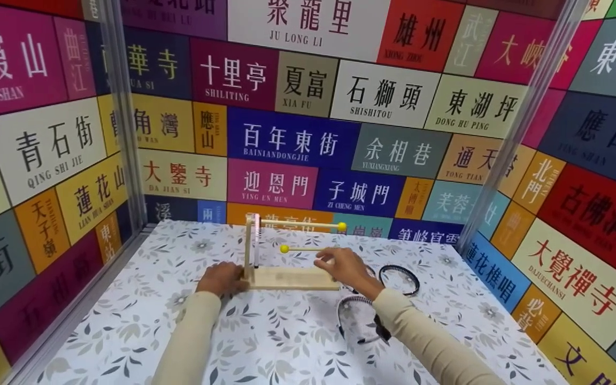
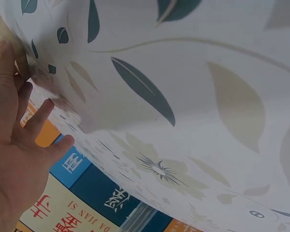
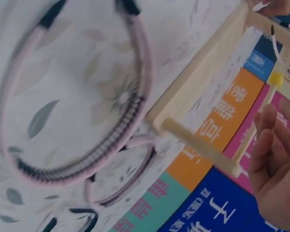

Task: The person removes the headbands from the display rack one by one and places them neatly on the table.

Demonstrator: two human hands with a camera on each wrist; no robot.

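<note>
A pale wooden stand (image 1: 293, 278) has a tall post at its left end and two rods tipped with yellow balls. A pinkish headband (image 1: 256, 240) hangs from the upper rod, close to the post. My left hand (image 1: 221, 278) grips the left end of the stand; in the left wrist view its other fingers spread away from the wood. Beside the lower rod (image 3: 253, 128) is my right hand (image 3: 280, 164), fingers loosely bent, with nothing seen between them. In the head view that hand hides the lower rod's right end.
Right of the stand, on the flower-patterned tablecloth (image 1: 265, 337), lie several headbands, including a dark one (image 1: 401, 280) and a pink and black one (image 1: 355, 299) near my right forearm. Panels with printed place names (image 1: 292, 139) enclose the table's back and sides.
</note>
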